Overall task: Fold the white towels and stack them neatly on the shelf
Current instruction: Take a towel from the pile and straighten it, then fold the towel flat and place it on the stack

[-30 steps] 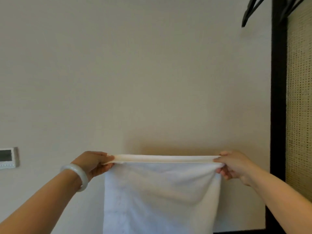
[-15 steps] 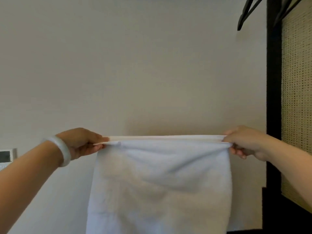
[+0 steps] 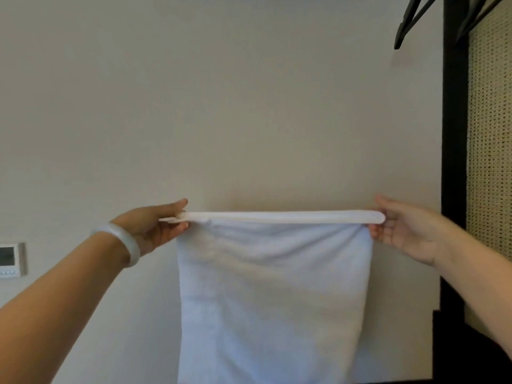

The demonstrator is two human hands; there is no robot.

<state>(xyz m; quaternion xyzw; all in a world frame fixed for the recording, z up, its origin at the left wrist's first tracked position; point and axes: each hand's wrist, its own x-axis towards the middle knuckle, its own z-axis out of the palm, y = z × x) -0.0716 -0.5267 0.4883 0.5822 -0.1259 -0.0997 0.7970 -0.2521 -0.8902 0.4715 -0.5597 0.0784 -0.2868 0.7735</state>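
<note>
White towel (image 3: 273,300), terry, doubled over along its top edge and hanging flat in front of a beige wall (image 3: 221,92); its lower end runs out of view. The folded top edge is stretched level between the two sets of fingers.

- Left hand (image 3: 151,225): thumb on top and fingers beneath, pinching the towel's left corner. A thin flap of cloth pokes out past the fingertips toward the wrist.
- Right hand (image 3: 404,228): thumb above, fingers below, close together and fairly straight, pinching the rounded right end of the fold.
- Pale bangle (image 3: 130,246): on the left wrist.
- Wall control panel (image 3: 9,257): has a small screen; well to the left of the left fingers and a little lower.
- Black post (image 3: 454,134): just beyond the right fingers.
- Woven cane panel (image 3: 490,134): further right of the post.
- Black hangers (image 3: 412,20): high above the right fingers.
</note>
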